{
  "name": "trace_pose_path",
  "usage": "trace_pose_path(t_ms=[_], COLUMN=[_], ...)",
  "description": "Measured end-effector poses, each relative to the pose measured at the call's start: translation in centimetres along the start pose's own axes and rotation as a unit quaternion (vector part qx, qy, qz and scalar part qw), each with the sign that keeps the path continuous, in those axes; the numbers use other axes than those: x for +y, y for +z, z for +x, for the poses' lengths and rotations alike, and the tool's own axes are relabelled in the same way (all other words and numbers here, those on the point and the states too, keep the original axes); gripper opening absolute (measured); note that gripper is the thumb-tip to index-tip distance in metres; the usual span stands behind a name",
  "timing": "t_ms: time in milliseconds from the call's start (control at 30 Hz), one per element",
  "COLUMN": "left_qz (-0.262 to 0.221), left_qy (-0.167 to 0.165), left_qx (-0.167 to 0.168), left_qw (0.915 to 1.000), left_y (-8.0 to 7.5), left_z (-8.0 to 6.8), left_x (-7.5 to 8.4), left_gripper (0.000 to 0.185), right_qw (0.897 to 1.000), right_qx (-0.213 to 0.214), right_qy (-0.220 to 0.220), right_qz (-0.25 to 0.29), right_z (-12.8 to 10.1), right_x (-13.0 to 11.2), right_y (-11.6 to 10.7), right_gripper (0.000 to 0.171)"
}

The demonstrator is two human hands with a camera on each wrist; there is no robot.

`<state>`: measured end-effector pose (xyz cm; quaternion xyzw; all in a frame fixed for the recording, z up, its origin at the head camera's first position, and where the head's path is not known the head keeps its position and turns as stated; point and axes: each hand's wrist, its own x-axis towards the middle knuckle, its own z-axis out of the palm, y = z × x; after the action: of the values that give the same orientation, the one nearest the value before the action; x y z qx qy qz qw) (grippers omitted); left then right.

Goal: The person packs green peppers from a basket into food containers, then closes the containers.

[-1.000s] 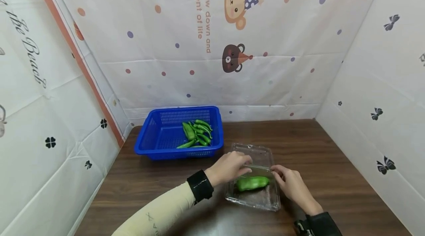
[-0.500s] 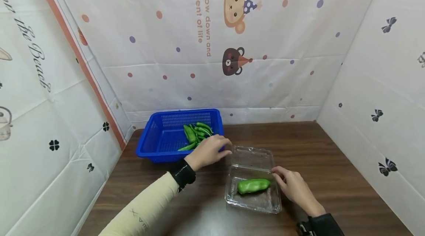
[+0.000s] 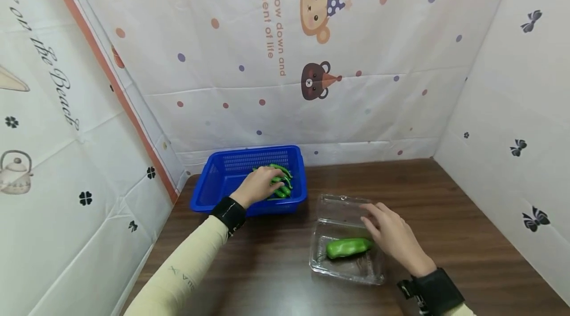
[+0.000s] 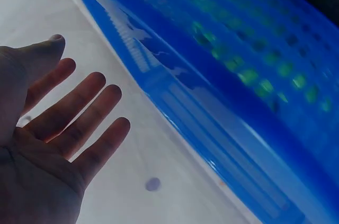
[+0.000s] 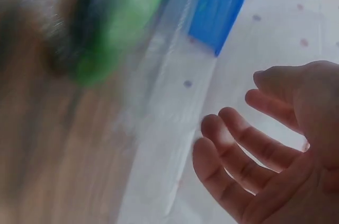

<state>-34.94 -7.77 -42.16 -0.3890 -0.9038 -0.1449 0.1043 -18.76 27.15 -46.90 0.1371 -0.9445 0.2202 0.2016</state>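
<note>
I am working in a small closed-in corner, similar to a booth; whether it belongs to a home or to a lab, I cannot tell. In front of me stands a pale back cloth (image 3: 285, 123), printed with dots, a monkey (image 3: 315, 4) and a bear (image 3: 314, 81). The left cloth (image 3: 111, 158) shows a teapot (image 3: 16, 173), the right cloth (image 3: 498, 88) dark bows (image 3: 531, 21). All three, creased, enclose my wood-grained bench (image 3: 249, 271).
</note>
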Motion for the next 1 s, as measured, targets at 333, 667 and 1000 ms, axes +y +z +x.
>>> trace_pose_path(t_ms=[333, 667, 1000], left_qz=[0.041, 0.076, 0.1], left_qy=[-0.039, -0.086, -0.096], left_qx=[-0.054, -0.107, -0.131], left_qw=[0.9969, 0.9875, 0.9818], left_y=[0.0, -0.4, 0.4], left_z=[0.5, 1.7, 3.0], left_x=[-2.7, -5.3, -6.7], left_gripper=[0.025, 0.03, 0.031], right_qw=[0.993, 0.987, 0.986], right_qx=[-0.022, -0.081, -0.112], right_qy=[-0.116, -0.13, -0.123], right_qz=[0.016, 0.041, 0.035], right_z=[3.8, 6.1, 5.9], right_x=[-3.9, -6.7, -7.0], right_y=[0.6, 1.7, 2.1], right_gripper=[0.047, 0.05, 0.049])
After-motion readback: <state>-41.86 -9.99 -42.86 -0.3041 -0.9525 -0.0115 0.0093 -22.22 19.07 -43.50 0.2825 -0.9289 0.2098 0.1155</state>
